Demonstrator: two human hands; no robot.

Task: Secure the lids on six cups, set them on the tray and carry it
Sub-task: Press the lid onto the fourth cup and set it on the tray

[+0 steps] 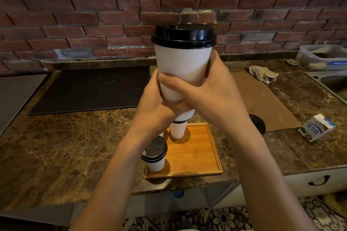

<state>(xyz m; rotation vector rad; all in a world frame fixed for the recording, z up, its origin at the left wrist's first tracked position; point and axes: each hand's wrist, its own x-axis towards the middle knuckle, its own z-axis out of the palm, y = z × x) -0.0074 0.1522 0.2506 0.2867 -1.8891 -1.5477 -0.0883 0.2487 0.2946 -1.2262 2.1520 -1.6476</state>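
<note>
Grip: left hand (155, 103), right hand (216, 88) clasp raised white paper cup (182, 65).
Risk: squeezing may pop black plastic lid (183, 35); seal unclear.

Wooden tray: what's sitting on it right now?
Two lidded white cups show: front-left cup, and back-left cup, its top hidden behind the left hand and right hand gripping the raised cup. The left forearm covers the tray's left edge, so more there can't be ruled out.

Three black-lidded white paper cups (183, 65) are counted: one inside the grip (216, 88), two below it; one square wooden tray (197, 154).
</note>
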